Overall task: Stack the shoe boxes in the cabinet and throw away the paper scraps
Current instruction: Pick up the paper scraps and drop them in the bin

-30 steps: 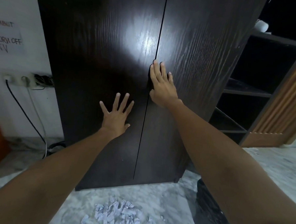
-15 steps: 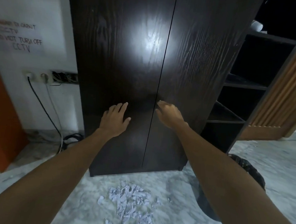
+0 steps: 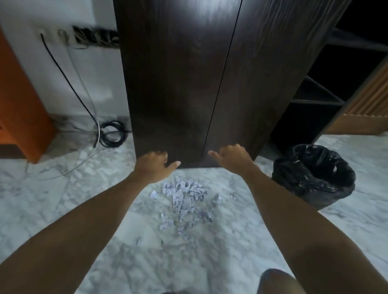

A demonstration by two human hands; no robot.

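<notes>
currently both hands hold nothing: the left hand (image 3: 152, 166) and right hand (image 3: 234, 159) hang loosely curled, thumbs out, low before the closed doors of the cabinet (image 3: 192, 79). the paper scraps (image 3: 183, 200) lie in a loose heap on the marble floor (image 3: 50, 206) just before the cabinet base, with the lined bin (image 3: 314, 175) near on the right. judged light, soft and prone to scatter; gather from the heap's outer edges inward and cup with both palms. no shoe boxes are visible.
</notes>
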